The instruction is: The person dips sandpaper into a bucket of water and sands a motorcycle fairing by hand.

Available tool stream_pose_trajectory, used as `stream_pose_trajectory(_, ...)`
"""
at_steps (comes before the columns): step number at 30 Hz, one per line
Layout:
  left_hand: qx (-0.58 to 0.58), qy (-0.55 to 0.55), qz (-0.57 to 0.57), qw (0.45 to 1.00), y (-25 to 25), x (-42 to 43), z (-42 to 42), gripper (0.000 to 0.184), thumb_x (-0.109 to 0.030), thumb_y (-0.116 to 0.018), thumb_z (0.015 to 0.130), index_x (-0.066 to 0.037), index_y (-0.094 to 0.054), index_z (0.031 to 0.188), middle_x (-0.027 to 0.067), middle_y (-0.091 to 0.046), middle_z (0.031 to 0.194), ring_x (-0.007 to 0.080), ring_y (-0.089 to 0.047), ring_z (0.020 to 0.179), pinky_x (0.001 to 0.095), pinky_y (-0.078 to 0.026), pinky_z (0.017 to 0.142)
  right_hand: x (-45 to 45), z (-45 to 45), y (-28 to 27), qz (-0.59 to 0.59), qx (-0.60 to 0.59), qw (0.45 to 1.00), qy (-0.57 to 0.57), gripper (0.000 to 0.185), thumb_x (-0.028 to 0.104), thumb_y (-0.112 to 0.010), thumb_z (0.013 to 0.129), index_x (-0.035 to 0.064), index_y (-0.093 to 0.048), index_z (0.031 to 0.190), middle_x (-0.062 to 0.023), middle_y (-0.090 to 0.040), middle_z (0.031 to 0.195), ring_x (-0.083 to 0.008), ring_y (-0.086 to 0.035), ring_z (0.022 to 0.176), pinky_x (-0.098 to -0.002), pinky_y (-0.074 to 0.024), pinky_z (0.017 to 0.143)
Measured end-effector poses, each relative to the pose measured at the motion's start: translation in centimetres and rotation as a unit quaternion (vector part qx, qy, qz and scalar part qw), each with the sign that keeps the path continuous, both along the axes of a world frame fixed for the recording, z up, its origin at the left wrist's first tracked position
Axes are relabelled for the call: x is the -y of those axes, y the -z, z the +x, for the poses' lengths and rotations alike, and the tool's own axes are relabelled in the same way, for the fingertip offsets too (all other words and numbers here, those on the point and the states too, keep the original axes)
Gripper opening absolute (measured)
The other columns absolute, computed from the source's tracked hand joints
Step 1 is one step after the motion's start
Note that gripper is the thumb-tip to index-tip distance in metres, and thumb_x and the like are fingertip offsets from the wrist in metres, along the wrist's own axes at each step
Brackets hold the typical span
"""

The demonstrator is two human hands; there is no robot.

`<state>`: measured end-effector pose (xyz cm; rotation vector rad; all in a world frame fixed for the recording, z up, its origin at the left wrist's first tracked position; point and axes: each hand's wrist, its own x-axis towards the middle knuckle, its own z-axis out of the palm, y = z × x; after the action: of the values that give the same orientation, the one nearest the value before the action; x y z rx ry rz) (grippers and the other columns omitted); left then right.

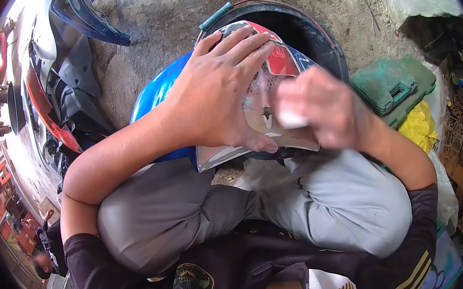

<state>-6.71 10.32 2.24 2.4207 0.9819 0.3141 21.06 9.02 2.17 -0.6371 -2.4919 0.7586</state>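
A curved motorcycle body panel (221, 155) rests across the black bucket in front of my lap. It has a glossy blue side, red and white graphics, and a dull, scuffed beige area facing me. My left hand (221, 92) lies spread over the panel, its fingers over the far edge and its thumb toward the near edge. Smeared by motion, my right hand (322, 105) is curled at the panel's right side around a small white piece (291, 117). The blur hides what that piece is; it appears to touch the scuffed surface.
The black bucket (340, 59) has a green handle grip (216, 16). A green plastic case (396, 87) and a yellow bag (420, 129) lie at right, near rusty scrap (455, 123). Several plastic vehicle panels (76, 70) are piled at left. Another person (49, 248) is far left.
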Motion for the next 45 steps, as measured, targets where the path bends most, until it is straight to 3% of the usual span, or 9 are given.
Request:
stream_pose_trajectory(8, 0.003, -0.001, -0.006, 1.0, -0.1, 0.0, 0.1, 0.142, -0.073, -0.097, 0.054, 0.004, -0.047, 0.163, 0.0253, -0.05, 0.168, 0.0451, -0.041, 0.161, 0.0589, -0.03, 0.132, 0.5, -0.4, -2.5, -0.053, 0.034, 0.997, -0.034, 0.037, 0.003, -0.074, 0.082, -0.0008, -0.075, 0.119, -0.0137, -0.076, 0.125, -0.0354, -0.068, 0.101, -0.0433, -0.0608, 0.089)
stream_pose_trajectory(12, 0.012, 0.001, -0.009, 1.0, 0.0, -0.1, 0.2, 0.141, -0.072, -0.097, 0.054, 0.004, -0.047, 0.163, 0.025, -0.05, 0.168, 0.0447, -0.041, 0.161, 0.0588, -0.03, 0.132, -2.0, 1.1, 0.6, 0.036, 0.022, 0.999, 0.015, 0.038, 0.005, -0.076, 0.079, 0.0023, -0.075, 0.117, -0.0118, -0.075, 0.124, -0.0347, -0.067, 0.099, -0.0439, -0.059, 0.09)
stream_pose_trajectory(15, 0.004, 0.001, -0.007, 1.0, -0.4, 0.1, 0.0, 0.141, -0.072, -0.097, 0.054, 0.005, -0.048, 0.162, 0.0251, -0.051, 0.167, 0.045, -0.042, 0.161, 0.0588, -0.03, 0.132, 1.3, -0.3, -1.6, -0.072, -0.007, 0.996, -0.043, 0.041, 0.003, -0.074, 0.081, 0.0036, -0.075, 0.121, -0.0128, -0.076, 0.126, -0.0374, -0.067, 0.101, -0.0457, -0.0582, 0.092)
stream_pose_trajectory(18, 0.015, 0.002, -0.006, 1.0, -0.1, -0.1, 0.1, 0.14, -0.069, -0.097, 0.055, 0.005, -0.047, 0.162, 0.0249, -0.05, 0.167, 0.0447, -0.041, 0.161, 0.0591, -0.03, 0.132, -2.2, 1.2, 1.1, 0.036, 0.029, 0.998, 0.05, 0.036, 0.005, -0.076, 0.08, 0.0039, -0.077, 0.116, -0.0088, -0.076, 0.124, -0.0311, -0.069, 0.1, -0.0403, -0.0617, 0.086)
stream_pose_trajectory(22, 0.014, 0.002, -0.011, 1.0, -0.2, 0.1, 0.1, 0.139, -0.069, -0.097, 0.055, 0.004, -0.048, 0.162, 0.0252, -0.051, 0.167, 0.0452, -0.041, 0.161, 0.0595, -0.03, 0.133, 0.4, 0.4, -0.1, 0.009, -0.023, 0.998, -0.063, 0.038, 0.007, -0.075, 0.081, 0.0049, -0.077, 0.119, -0.009, -0.077, 0.124, -0.0311, -0.071, 0.105, -0.0426, -0.0615, 0.09)
stream_pose_trajectory(25, 0.017, 0.002, -0.006, 1.0, -0.1, -0.2, 0.2, 0.14, -0.071, -0.097, 0.054, 0.004, -0.048, 0.162, 0.0251, -0.051, 0.167, 0.0452, -0.04, 0.161, 0.0597, -0.03, 0.133, -1.7, 2.1, 2.0, 0.078, 0.045, 0.995, 0.039, 0.03, 0.013, -0.075, 0.081, 0.005, -0.078, 0.11, -0.0084, -0.077, 0.125, -0.0273, -0.07, 0.101, -0.0384, -0.0636, 0.086)
stream_pose_trajectory(35, 0.013, 0.002, -0.011, 1.0, -0.1, 0.1, 0.0, 0.142, -0.072, -0.097, 0.054, 0.004, -0.047, 0.163, 0.0252, -0.05, 0.168, 0.0453, -0.04, 0.161, 0.0593, -0.03, 0.133, 1.2, 0.8, -0.1, -0.035, -0.038, 0.997, -0.055, 0.045, -0.006, -0.07, 0.074, 0.0003, -0.073, 0.118, -0.0185, -0.075, 0.129, -0.042, -0.07, 0.101, -0.0546, -0.0595, 0.087)
stream_pose_trajectory(37, 0.014, 0.005, -0.01, 1.0, -0.1, 0.0, 0.2, 0.142, -0.071, -0.098, 0.054, 0.005, -0.047, 0.163, 0.0251, -0.05, 0.168, 0.0453, -0.04, 0.161, 0.0592, -0.03, 0.133, -1.4, 1.5, 1.6, 0.016, 0.03, 0.997, 0.068, 0.047, -0.004, -0.072, 0.073, 0.0015, -0.073, 0.12, -0.0178, -0.075, 0.128, -0.0388, -0.07, 0.101, -0.054, -0.0597, 0.088)
stream_pose_trajectory(45, 0.015, 0.005, -0.008, 1.0, -0.1, -0.2, 0.2, 0.142, -0.071, -0.098, 0.053, 0.005, -0.047, 0.163, 0.0253, -0.05, 0.168, 0.045, -0.041, 0.161, 0.0585, -0.03, 0.133, -1.4, 1.0, 1.6, 0.088, 0.023, 0.995, 0.03, 0.034, 0.012, -0.078, 0.082, 0.0031, -0.078, 0.115, -0.009, -0.076, 0.123, -0.0283, -0.07, 0.099, -0.0384, -0.064, 0.083)
